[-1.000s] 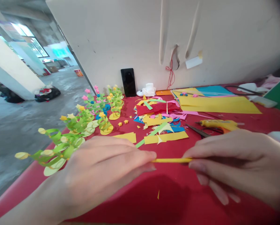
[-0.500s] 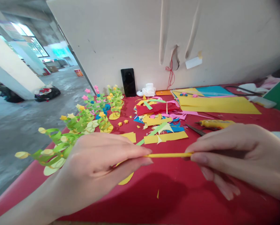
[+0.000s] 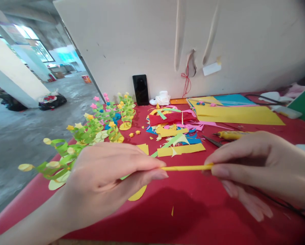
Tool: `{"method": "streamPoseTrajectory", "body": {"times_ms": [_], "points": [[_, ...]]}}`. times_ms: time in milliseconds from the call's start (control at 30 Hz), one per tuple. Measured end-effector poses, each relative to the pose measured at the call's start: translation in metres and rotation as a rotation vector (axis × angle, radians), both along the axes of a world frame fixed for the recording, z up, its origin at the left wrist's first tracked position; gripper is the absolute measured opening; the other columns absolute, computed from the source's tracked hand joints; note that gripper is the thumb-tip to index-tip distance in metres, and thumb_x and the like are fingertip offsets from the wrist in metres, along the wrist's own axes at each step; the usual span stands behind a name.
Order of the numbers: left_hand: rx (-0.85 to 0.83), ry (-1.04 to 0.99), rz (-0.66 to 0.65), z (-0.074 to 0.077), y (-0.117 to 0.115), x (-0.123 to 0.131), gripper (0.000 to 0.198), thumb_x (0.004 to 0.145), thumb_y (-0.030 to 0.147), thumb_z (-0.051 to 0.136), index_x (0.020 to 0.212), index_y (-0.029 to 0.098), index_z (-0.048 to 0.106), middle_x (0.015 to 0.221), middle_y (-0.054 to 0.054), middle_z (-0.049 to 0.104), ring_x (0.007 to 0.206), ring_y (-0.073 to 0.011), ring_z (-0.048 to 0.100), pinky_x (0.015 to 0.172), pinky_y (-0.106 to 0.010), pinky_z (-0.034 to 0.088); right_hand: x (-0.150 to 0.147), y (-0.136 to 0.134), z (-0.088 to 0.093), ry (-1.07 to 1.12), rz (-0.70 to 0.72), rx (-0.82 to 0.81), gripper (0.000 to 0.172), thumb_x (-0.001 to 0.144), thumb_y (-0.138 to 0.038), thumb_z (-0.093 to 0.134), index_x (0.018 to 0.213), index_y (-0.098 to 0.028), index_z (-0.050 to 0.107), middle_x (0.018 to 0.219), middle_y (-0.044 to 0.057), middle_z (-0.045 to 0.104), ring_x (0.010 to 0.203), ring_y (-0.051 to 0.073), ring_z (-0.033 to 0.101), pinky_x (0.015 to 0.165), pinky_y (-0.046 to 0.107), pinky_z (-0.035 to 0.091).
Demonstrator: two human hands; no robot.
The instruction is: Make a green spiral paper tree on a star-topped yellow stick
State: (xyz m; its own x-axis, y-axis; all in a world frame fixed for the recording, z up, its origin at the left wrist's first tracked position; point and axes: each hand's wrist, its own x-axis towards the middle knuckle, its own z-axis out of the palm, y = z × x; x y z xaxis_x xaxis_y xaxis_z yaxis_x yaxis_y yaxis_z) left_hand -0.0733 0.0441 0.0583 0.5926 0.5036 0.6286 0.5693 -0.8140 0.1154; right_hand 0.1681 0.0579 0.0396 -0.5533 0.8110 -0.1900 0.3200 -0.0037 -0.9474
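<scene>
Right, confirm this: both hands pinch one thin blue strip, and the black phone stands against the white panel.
Not blue: the head view shows the left hand and right hand pinching one thin yellow strip. The black phone is as you say.

Craft workshop: paper scraps (image 3: 172,132), concrete floor (image 3: 77,97)

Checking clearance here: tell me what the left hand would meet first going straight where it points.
Likely the right hand, which holds the other end of the yellow strip; depth is unclear.
</scene>
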Motion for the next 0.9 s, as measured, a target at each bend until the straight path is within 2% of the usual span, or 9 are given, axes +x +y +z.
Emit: {"method": "streamPoseTrajectory", "body": {"times_ms": [133, 233, 333, 467, 533, 600, 667, 800, 900], "points": [[-0.01, -0.018, 0.057, -0.004, -0.001, -0.002, 0.018, 0.084, 0.025, 0.053, 0.069, 0.019, 0.06, 0.057, 0.005, 0.065, 0.052, -0.0066, 0.061, 0.047, -0.014, 0.044, -0.001, -0.004, -0.001, 0.01, -0.026, -0.015, 0.01, 0.078, -0.027, 0.06, 0.076, -0.02, 0.067, 0.048, -0.003, 0.063, 0.035, 0.007, 0.055, 0.036, 0.011, 0.043], [-0.017, -0.006, 0.093, -0.008, 0.001, -0.004, 0.02, 0.085, 0.027, 0.051, 0.068, 0.02, 0.057, 0.056, 0.005, 0.063, 0.05, -0.0076, 0.059, 0.045, -0.016, 0.042, -0.005, -0.007, 0.0, 0.05, -0.111, 0.074, 0.003, 0.072, -0.021, 0.065, 0.07, -0.021, 0.067, 0.048, -0.005, 0.063, 0.038, 0.006, 0.056, 0.038, 0.009, 0.044], [-0.033, 0.03, 0.075, -0.01, 0.002, -0.005, 0.025, 0.088, 0.027, 0.045, 0.067, 0.019, 0.056, 0.057, 0.002, 0.064, 0.051, -0.0105, 0.06, 0.044, -0.02, 0.042, -0.008, -0.006, 0.002, 0.056, -0.133, 0.078, 0.007, 0.072, -0.022, 0.065, 0.066, -0.02, 0.066, 0.051, -0.003, 0.063, 0.038, 0.006, 0.056, 0.039, 0.009, 0.044], [0.005, 0.055, 0.071, -0.014, 0.001, -0.005, 0.026, 0.08, 0.038, 0.058, 0.093, 0.016, 0.059, 0.08, -0.003, 0.068, 0.072, -0.0146, 0.064, 0.065, -0.022, 0.05, -0.007, -0.001, -0.001, -0.016, -0.048, -0.072, 0.013, 0.077, -0.029, 0.061, 0.073, -0.018, 0.067, 0.046, -0.001, 0.06, 0.036, 0.008, 0.055, 0.037, 0.012, 0.044], [0.026, 0.1, 0.021, -0.018, 0.0, -0.004, 0.029, 0.077, 0.032, 0.063, 0.101, 0.015, 0.057, 0.088, -0.003, 0.068, 0.079, -0.0145, 0.063, 0.075, -0.023, 0.049, -0.005, 0.001, -0.006, 0.001, -0.013, -0.156, 0.014, 0.077, -0.029, 0.06, 0.076, -0.018, 0.067, 0.049, -0.002, 0.061, 0.036, 0.008, 0.055, 0.036, 0.012, 0.044], [0.035, 0.126, -0.049, -0.02, -0.001, -0.004, 0.016, 0.083, 0.02, 0.055, 0.098, 0.016, 0.058, 0.088, -0.001, 0.068, 0.079, -0.0127, 0.063, 0.075, -0.021, 0.048, -0.003, 0.002, -0.011, 0.04, 0.01, -0.222, 0.011, 0.077, -0.027, 0.06, 0.077, -0.018, 0.067, 0.053, -0.002, 0.063, 0.039, 0.008, 0.057, 0.037, 0.012, 0.045], [0.005, 0.128, -0.094, -0.021, -0.001, -0.004, 0.017, 0.087, 0.013, 0.044, 0.095, 0.016, 0.058, 0.088, 0.0, 0.069, 0.078, -0.0113, 0.063, 0.072, -0.019, 0.048, -0.003, 0.002, -0.014, 0.088, 0.032, -0.294, 0.007, 0.077, -0.024, 0.061, 0.077, -0.019, 0.067, 0.055, -0.003, 0.064, 0.04, 0.007, 0.058, 0.037, 0.01, 0.044], [-0.058, 0.128, -0.118, -0.02, 0.0, -0.005, 0.017, 0.089, 0.016, 0.043, 0.093, 0.017, 0.059, 0.085, 0.0, 0.069, 0.073, -0.0112, 0.063, 0.062, -0.019, 0.049, -0.01, 0.003, -0.005, 0.145, 0.069, -0.47, 0.006, 0.076, -0.021, 0.062, 0.073, -0.018, 0.066, 0.049, -0.007, 0.059, 0.031, 0.003, 0.051, 0.032, 0.008, 0.037], [-0.087, 0.106, -0.144, -0.019, 0.0, -0.004, 0.014, 0.088, 0.019, 0.047, 0.091, 0.017, 0.06, 0.082, 0.0, 0.07, 0.07, -0.0114, 0.064, 0.06, -0.019, 0.049, -0.014, 0.003, 0.003, 0.14, 0.079, -0.506, 0.009, 0.077, -0.023, 0.061, 0.071, -0.017, 0.065, 0.045, -0.008, 0.056, 0.029, 0.003, 0.049, 0.03, 0.009, 0.036]]}}
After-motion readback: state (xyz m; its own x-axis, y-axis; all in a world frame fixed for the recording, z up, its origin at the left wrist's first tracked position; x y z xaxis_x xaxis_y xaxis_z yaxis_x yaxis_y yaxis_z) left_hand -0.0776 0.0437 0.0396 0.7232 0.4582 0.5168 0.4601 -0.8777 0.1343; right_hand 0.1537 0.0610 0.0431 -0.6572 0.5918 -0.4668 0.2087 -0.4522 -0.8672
